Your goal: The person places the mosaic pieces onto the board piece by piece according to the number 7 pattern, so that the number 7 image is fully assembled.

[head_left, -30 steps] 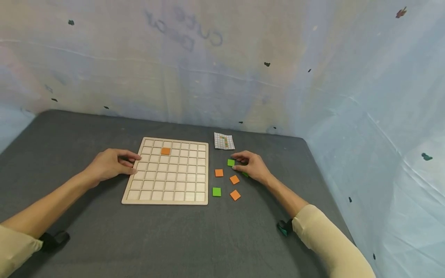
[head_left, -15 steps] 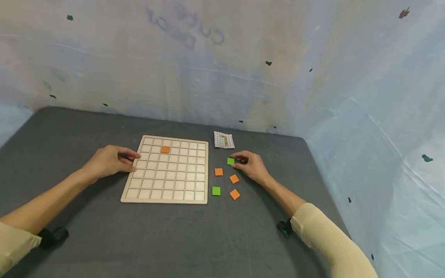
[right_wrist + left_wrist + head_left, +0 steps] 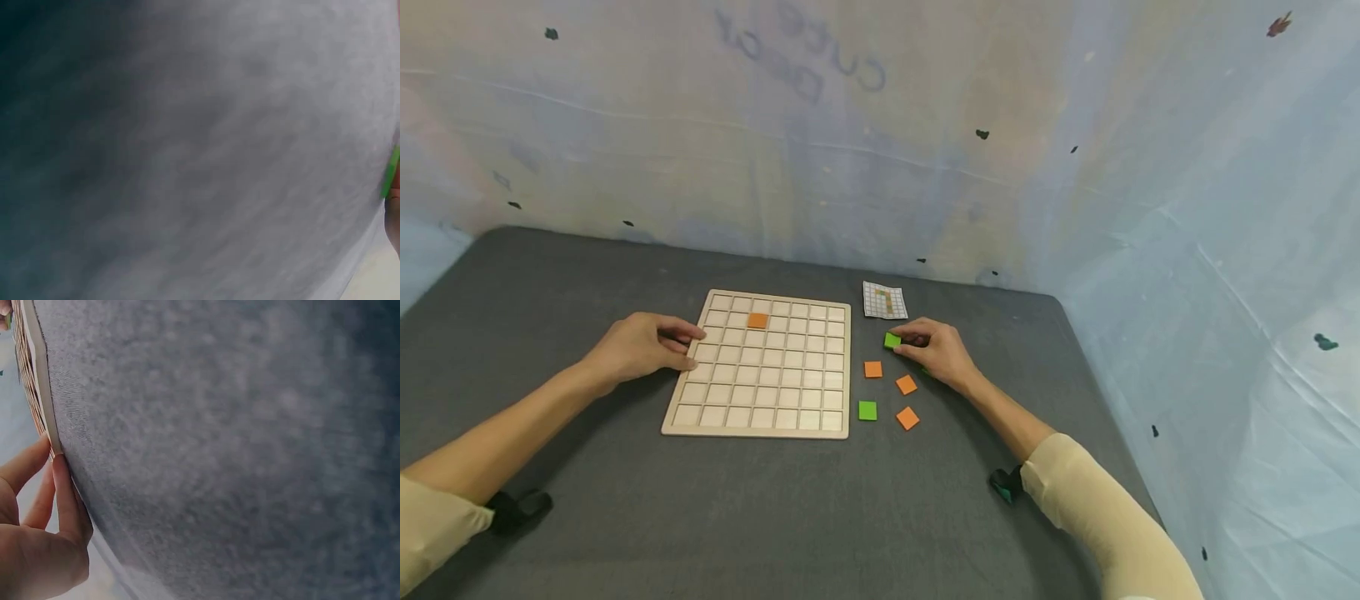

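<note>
A square wooden grid board point(image 3: 772, 377) lies on the table in the head view, with one orange tile point(image 3: 757, 320) in its upper part. My left hand point(image 3: 642, 350) grips the board's left edge, thumb and fingers meeting at the rim in the left wrist view. Right of the board, my right hand point(image 3: 942, 352) pinches a green tile point(image 3: 892, 341) between thumb and fingers. In the right wrist view only a sliver of that tile point(image 3: 391, 172) and the fingertips show at the right border. Part of another green tile point(image 3: 927, 372) peeks out beneath the right hand.
Loose on the dark cloth-covered table point(image 3: 760, 517) right of the board lie a green tile point(image 3: 867, 411) and several orange tiles point(image 3: 872, 369). Behind them is a small paper card point(image 3: 884, 301) printed with a coloured grid pattern. Pale sheeting point(image 3: 880, 167) hangs behind the table.
My right hand has taken up the green tile and moved it slightly left and away from me. The left hand stays at the board's edge.
</note>
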The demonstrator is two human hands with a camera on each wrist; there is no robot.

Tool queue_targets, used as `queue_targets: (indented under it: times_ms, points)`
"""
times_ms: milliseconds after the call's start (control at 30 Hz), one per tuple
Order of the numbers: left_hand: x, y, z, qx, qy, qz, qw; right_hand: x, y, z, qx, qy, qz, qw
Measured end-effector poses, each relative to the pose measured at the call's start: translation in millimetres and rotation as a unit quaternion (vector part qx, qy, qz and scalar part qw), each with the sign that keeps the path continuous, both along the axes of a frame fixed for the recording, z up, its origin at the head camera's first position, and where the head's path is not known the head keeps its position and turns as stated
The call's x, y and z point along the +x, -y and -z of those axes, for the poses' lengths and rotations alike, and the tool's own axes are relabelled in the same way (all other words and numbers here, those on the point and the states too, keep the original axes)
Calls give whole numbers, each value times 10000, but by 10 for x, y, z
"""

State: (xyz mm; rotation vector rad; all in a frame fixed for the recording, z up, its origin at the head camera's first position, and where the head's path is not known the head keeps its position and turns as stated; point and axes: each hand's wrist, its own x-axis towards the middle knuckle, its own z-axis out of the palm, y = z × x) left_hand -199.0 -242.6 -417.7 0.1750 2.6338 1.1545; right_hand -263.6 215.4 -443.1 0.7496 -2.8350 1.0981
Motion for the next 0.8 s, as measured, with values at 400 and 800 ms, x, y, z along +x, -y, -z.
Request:
queue_targets:
  times_ms: [400,800]
  points:
    - [-13,-9,-39,2,-24,-156,9999,-111,360,-123,-320,59,-454,9984]
    - [40,-23,-8,45,-107,-135,9998,-149,768,-212,-536,136,-819,9951]
